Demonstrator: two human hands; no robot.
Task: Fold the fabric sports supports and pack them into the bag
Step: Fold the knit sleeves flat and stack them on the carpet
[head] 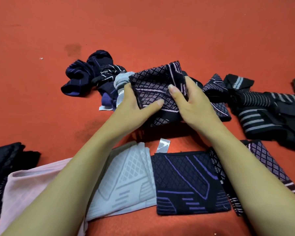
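A black knitted support with a pink diamond pattern [153,82] is lifted above the red surface at the centre. My left hand [134,103] grips its left edge, thumb on top. My right hand [191,103] grips its right side, thumb pressed on the front. Close to me lie folded supports in a row: a pink one [24,189], a white one [126,181], a navy one with purple lines [186,183] and a black-and-pink one [266,160] partly under my right forearm. No bag is in view.
A crumpled heap of navy supports [90,74] lies behind my left hand, with a grey one [121,80] beside it. Black supports with grey stripes [266,106] are piled at the right. A dark folded stack [5,169] sits at the left edge. The red surface [143,28] stretches beyond.
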